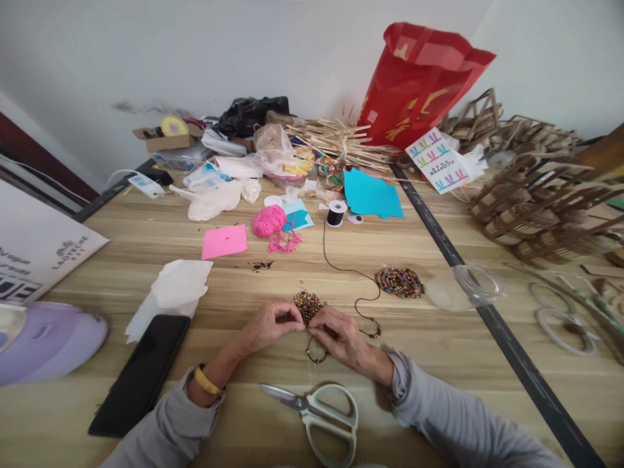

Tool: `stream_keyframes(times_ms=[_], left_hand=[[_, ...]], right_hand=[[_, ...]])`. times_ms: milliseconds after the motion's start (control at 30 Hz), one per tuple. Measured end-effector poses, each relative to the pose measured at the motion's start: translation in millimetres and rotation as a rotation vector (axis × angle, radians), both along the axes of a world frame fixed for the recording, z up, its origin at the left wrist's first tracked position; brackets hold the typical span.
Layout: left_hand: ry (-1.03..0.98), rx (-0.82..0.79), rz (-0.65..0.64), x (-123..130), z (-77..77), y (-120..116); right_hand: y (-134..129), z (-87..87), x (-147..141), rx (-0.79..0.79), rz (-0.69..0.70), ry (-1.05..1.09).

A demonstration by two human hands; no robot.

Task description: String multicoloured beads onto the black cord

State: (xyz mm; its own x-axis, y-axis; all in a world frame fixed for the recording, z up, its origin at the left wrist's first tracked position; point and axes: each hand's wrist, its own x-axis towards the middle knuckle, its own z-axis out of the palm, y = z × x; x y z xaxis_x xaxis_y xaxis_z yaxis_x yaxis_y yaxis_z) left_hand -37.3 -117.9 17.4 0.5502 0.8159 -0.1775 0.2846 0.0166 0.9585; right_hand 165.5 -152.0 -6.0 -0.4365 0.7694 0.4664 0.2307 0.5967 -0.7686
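My left hand [273, 323] and my right hand [341, 335] meet nearly fingertip to fingertip at the front of a pile of small coloured beads [308, 304]. Both pinch at a thin dark cord, which hangs below them in a small loop [318, 359] with a few beads on it. A longer black cord [341, 268] runs from a spool [336, 213] down to several beads [375, 330] beside my right hand. Exactly how the fingers grip the cord is too small to tell. Scissors [312, 416] lie partly open below the hands.
A black phone [141, 374] and white paper [170, 292] lie left. Coiled bead strings [400, 283] and clear plastic rings [476, 285] are right. Behind are pink yarn [270, 221], a pink card [225, 241], blue sheets [373, 194] and a red bag [419, 84]. Woven baskets [531, 214] stand far right.
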Motion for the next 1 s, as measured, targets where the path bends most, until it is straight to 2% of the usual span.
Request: stream_keyframes(times_ms=[333,400,500,633,833,1000], left_hand=[[0.057,0.022,-0.014,-1,0.5,0],[0.036,0.035,0.04,-2,-0.6,2],[-0.02,0.086,0.189,-5,-4.1,8],[-0.005,0.138,0.344,-11,-11.5,17],[0.067,0.167,0.231,-16,-14.6,23],[0.107,0.216,0.203,-18,-14.5,24]], right_hand=[[1,0.1,0,0.06,-0.004,-0.127],[1,1.1,0,0.075,-0.009,-0.138],[2,0.9,0,0.08,-0.025,-0.13],[3,-1.2,0,0.082,-0.044,-0.128],[4,-0.7,-1,0.107,-0.045,-0.146],[4,1.0,-2,0.148,-0.067,-0.159]])
